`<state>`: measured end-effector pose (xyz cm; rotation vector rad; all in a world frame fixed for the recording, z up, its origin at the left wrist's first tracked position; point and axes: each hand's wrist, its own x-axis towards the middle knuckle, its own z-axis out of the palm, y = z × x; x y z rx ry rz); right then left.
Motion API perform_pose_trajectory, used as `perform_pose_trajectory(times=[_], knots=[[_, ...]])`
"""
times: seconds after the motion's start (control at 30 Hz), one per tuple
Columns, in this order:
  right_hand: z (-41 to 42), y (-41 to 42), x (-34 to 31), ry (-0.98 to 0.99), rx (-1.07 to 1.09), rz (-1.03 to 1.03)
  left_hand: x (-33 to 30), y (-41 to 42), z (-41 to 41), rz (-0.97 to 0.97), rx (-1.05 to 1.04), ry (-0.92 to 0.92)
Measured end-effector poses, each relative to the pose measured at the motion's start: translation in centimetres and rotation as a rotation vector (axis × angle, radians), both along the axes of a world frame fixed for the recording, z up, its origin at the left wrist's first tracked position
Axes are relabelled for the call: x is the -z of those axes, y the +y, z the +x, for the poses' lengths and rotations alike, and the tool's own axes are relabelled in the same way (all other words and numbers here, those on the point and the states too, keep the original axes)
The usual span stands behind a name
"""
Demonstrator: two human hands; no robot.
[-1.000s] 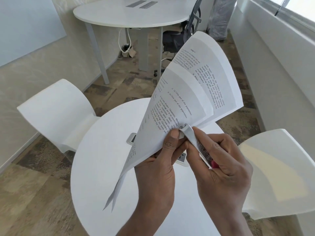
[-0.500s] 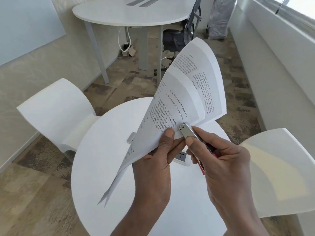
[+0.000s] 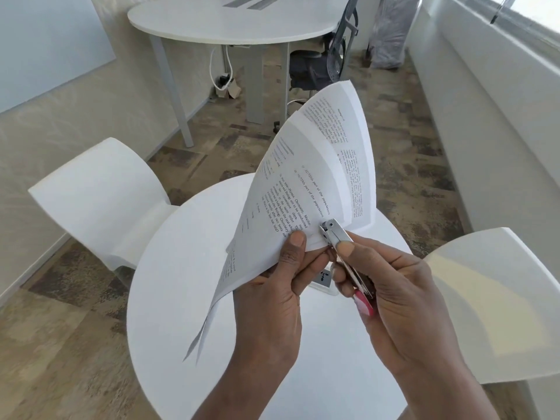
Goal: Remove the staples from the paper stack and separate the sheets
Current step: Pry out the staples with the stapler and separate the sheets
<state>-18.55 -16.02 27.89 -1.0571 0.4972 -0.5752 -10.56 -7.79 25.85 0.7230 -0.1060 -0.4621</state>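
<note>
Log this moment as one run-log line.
left hand: pinches paper stack corner, sheets fanned | right hand: holds staple remover, tip at the pinched corner | staple: not visible | round table: below

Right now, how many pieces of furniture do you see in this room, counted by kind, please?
White chairs: 2, one left and one right of the near table.
Black office chair: 1, by the far table.
Round white tables: 2, near and far.
Total: 5
</note>
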Motion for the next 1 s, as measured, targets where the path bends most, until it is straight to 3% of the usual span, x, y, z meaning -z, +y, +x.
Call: perform_pose_trajectory(times=[0.3, 0.43, 0.63, 0.83, 1.0], knots=[[0.2, -0.9, -0.2, -0.006, -0.066, 0.352, -0.2, 0.0, 0.2, 0.037, 0.039, 0.023], [0.2, -1.2, 0.0, -0.041, -0.085, 0.413, -0.5, 0.0, 0.2, 0.067, 0.047, 0.001], [0.0, -0.8, 0.6, -0.180, -0.116, 0.237, -1.2, -0.2, 0.7, 0.051, 0.024, 0.060], [0.8, -0.4, 0.7, -0.010, 0.145, 0.173, -1.3, -0.5, 1.1, 0.022, 0.068, 0.163], [2.0, -0.6, 0.2, 0.039, 0.175, 0.126, -1.5, -0.8, 1.2, 0.043, 0.101, 0.137]])
